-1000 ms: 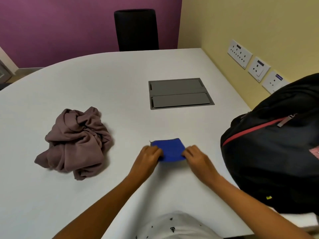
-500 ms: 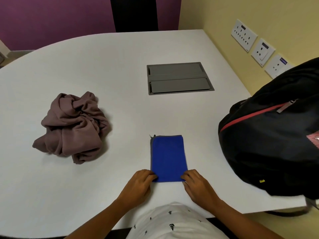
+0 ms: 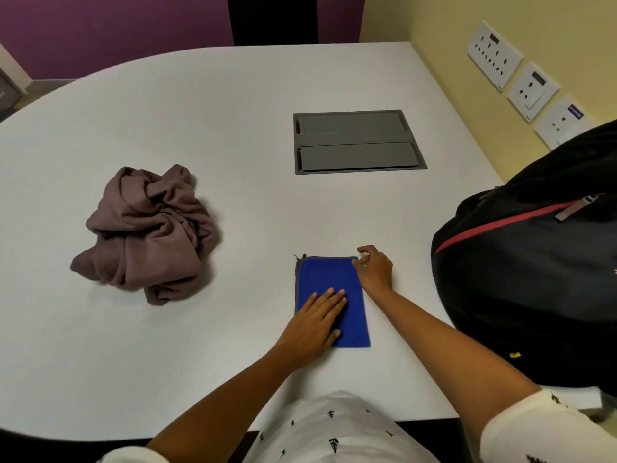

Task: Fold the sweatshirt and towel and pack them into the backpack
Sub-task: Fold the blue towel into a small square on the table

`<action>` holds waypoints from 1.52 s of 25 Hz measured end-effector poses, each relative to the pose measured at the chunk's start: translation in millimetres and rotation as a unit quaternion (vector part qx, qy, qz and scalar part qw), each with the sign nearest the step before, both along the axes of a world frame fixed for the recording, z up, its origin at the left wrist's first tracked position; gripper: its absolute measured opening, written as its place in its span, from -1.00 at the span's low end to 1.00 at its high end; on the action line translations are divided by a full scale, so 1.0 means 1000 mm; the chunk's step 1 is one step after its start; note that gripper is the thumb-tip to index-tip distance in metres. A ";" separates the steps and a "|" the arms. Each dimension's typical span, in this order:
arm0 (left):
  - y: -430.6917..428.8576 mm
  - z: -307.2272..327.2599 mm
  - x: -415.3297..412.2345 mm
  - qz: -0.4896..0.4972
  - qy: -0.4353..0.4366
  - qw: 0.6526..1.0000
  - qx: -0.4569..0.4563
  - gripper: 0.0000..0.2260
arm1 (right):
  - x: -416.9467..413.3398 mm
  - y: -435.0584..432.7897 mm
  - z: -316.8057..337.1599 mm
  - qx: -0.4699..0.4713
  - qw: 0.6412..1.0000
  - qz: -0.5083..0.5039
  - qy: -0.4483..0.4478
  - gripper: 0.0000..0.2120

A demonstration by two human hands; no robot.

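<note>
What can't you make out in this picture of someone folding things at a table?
Head view only:
- Backpack: right side cut off by the frame edge; no opening visible.
- Towel: lower left hidden under the left hand.
- Right hand: fingertips curled at the towel's corner; grip unclear.
- Sweatshirt: crumpled, sleeves indistinguishable.
- Wall sockets: labels too small.

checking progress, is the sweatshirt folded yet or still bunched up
Still bunched up. The sweatshirt lies in a crumpled heap on the table, untouched; both hands are at the towel.
</note>
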State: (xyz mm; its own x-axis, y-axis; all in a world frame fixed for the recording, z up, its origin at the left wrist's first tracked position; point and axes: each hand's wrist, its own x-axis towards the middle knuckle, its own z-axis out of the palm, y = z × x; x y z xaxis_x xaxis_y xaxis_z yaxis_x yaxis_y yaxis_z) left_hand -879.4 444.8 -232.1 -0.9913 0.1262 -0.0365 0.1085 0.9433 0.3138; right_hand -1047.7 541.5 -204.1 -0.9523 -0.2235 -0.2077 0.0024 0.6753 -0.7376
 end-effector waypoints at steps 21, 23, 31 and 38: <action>0.032 0.007 -0.049 -0.158 0.132 0.977 -0.048 -0.78 | -0.032 -0.003 -0.004 0.077 0.995 0.055 -0.020 -0.93; 0.032 0.007 -0.047 -0.165 0.135 0.976 -0.051 -0.80 | -0.034 -0.003 -0.004 0.071 0.996 0.048 -0.033 -0.85; 0.033 0.006 -0.038 -0.174 0.133 0.976 -0.009 -0.76 | -0.042 -0.002 -0.011 0.044 0.997 0.068 -0.007 -0.75; 0.009 0.005 -0.028 0.093 0.223 0.967 0.087 -0.84 | 0.027 0.001 -0.008 0.051 0.971 0.169 0.164 -0.64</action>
